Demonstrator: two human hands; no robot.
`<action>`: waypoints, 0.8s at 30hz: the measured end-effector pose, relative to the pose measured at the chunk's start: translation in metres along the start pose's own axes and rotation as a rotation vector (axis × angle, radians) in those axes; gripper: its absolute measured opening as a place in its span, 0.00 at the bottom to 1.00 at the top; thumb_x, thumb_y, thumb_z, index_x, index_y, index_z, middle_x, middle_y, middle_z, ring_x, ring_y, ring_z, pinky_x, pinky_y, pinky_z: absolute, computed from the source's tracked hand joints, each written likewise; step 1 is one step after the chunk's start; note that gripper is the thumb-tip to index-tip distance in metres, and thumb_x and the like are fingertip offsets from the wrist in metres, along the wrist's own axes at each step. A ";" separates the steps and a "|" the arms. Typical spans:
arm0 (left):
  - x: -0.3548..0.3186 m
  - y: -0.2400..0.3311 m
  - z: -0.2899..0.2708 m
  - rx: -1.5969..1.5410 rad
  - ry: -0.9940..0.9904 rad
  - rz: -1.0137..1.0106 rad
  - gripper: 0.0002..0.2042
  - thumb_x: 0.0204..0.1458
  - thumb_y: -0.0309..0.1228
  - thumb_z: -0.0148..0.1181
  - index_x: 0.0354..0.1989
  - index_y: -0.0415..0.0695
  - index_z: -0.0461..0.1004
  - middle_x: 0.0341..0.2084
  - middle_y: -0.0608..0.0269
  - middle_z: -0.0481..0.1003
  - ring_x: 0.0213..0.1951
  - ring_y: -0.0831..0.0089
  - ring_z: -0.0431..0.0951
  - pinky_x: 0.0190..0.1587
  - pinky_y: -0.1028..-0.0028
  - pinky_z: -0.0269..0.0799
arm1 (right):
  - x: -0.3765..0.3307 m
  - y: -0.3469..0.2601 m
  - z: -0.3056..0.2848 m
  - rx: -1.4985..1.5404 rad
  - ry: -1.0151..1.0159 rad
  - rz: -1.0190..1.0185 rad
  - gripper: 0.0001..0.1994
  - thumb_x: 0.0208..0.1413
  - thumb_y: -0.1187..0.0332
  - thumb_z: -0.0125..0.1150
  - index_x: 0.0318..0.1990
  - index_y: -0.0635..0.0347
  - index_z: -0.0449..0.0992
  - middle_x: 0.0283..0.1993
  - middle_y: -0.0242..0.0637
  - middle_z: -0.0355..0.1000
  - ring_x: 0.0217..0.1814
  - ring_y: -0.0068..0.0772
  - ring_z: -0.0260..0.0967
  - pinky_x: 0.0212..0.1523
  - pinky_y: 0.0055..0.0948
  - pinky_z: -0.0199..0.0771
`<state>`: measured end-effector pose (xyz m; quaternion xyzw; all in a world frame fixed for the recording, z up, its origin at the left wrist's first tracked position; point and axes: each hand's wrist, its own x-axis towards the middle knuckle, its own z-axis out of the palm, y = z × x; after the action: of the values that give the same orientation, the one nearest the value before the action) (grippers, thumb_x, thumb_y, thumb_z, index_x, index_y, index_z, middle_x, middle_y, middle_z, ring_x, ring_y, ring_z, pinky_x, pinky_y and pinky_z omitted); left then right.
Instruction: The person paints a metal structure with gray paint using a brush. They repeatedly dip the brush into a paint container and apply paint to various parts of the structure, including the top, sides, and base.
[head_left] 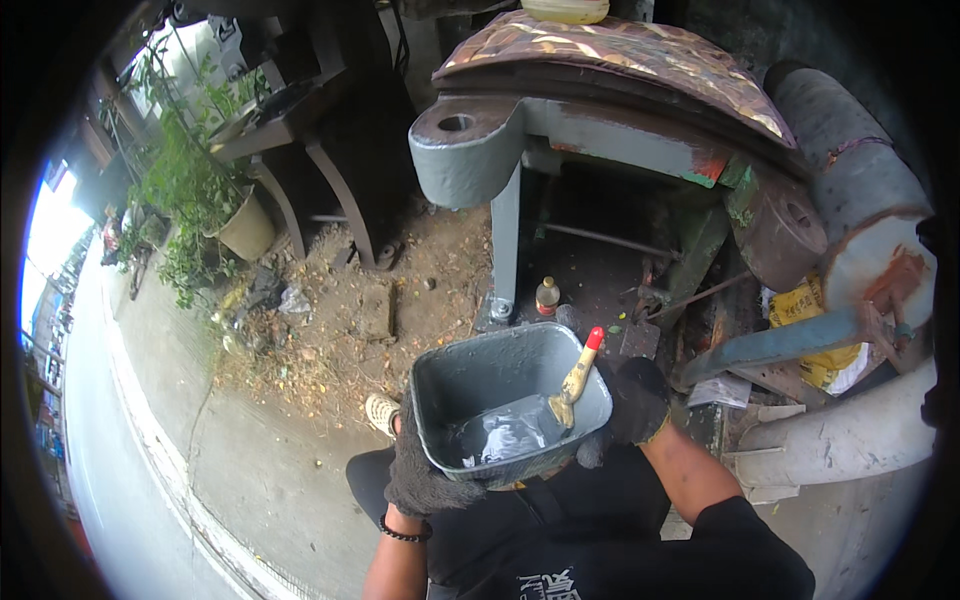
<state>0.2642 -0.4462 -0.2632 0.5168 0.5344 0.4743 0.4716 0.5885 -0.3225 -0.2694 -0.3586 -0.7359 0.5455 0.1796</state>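
Observation:
I hold a grey rectangular paint tub (470,375) in front of my chest. My left hand (420,470), in a dark knit glove, grips its near left corner from below. My right hand (635,400), also gloved, clasps the tub's right side with fingers under the rim. Grey paint (505,435) pools in the bottom. A paintbrush (575,380) with a pale handle and a red tip lies in the tub, bristles in the paint and handle leaning on the right rim beside my right hand.
A large grey-painted steel frame (470,150) with a round hole stands ahead, a patterned curved panel (620,50) on top. A small bottle (547,296) sits near its leg. Rusty pipes and cylinders (860,200) crowd the right. Potted plants (215,200) and a pavement lie left.

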 end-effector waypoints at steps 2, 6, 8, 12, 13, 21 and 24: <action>0.013 -0.001 -0.003 0.058 -0.085 0.133 0.69 0.27 0.47 0.91 0.78 0.37 0.50 0.68 0.51 0.68 0.66 0.58 0.72 0.68 0.58 0.71 | 0.010 0.026 0.005 0.396 -0.052 -0.071 0.63 0.42 0.32 0.74 0.80 0.62 0.53 0.65 0.47 0.69 0.63 0.50 0.71 0.65 0.47 0.70; 0.035 0.034 0.000 0.096 -0.200 0.193 0.71 0.27 0.48 0.92 0.80 0.34 0.49 0.72 0.49 0.66 0.70 0.59 0.70 0.71 0.59 0.69 | 0.033 0.046 0.012 1.255 -0.236 -0.327 0.41 0.66 0.42 0.60 0.77 0.60 0.58 0.48 0.37 0.74 0.48 0.35 0.76 0.52 0.35 0.78; 0.040 0.070 0.007 -0.050 -0.110 0.181 0.61 0.32 0.44 0.87 0.76 0.35 0.56 0.70 0.50 0.67 0.69 0.58 0.70 0.70 0.60 0.68 | 0.031 0.033 0.010 1.372 -0.146 -0.445 0.32 0.74 0.50 0.55 0.76 0.59 0.59 0.45 0.34 0.75 0.45 0.29 0.76 0.49 0.29 0.79; 0.064 0.084 -0.012 0.535 0.255 0.349 0.22 0.57 0.29 0.66 0.60 0.39 0.76 0.54 0.55 0.79 0.59 0.60 0.79 0.63 0.62 0.74 | -0.035 0.041 -0.021 0.721 0.616 -0.384 0.19 0.70 0.63 0.59 0.63 0.62 0.66 0.46 0.33 0.72 0.43 0.29 0.73 0.43 0.31 0.77; 0.068 0.090 -0.017 0.690 0.371 0.373 0.17 0.60 0.31 0.65 0.56 0.39 0.76 0.50 0.57 0.79 0.54 0.64 0.79 0.57 0.64 0.75 | -0.045 0.053 -0.023 0.551 0.795 -0.276 0.16 0.69 0.66 0.60 0.58 0.62 0.69 0.46 0.33 0.71 0.42 0.30 0.72 0.41 0.32 0.76; 0.148 0.210 -0.018 1.099 0.467 0.659 0.07 0.66 0.30 0.61 0.47 0.41 0.75 0.41 0.62 0.78 0.45 0.72 0.80 0.46 0.68 0.77 | -0.042 0.068 -0.013 0.425 1.033 -0.137 0.16 0.63 0.70 0.66 0.56 0.65 0.73 0.49 0.39 0.74 0.47 0.37 0.74 0.48 0.37 0.77; 0.165 0.224 -0.024 1.182 0.445 0.784 0.12 0.63 0.24 0.62 0.55 0.40 0.75 0.47 0.58 0.77 0.50 0.67 0.79 0.51 0.66 0.77 | -0.036 0.082 0.001 0.152 1.089 -0.096 0.20 0.62 0.69 0.67 0.59 0.66 0.74 0.52 0.45 0.76 0.52 0.45 0.75 0.53 0.40 0.77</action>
<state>0.2608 -0.2785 -0.0400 0.7290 0.5597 0.3346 -0.2082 0.6392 -0.3373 -0.3422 -0.5409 -0.5109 0.3239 0.5843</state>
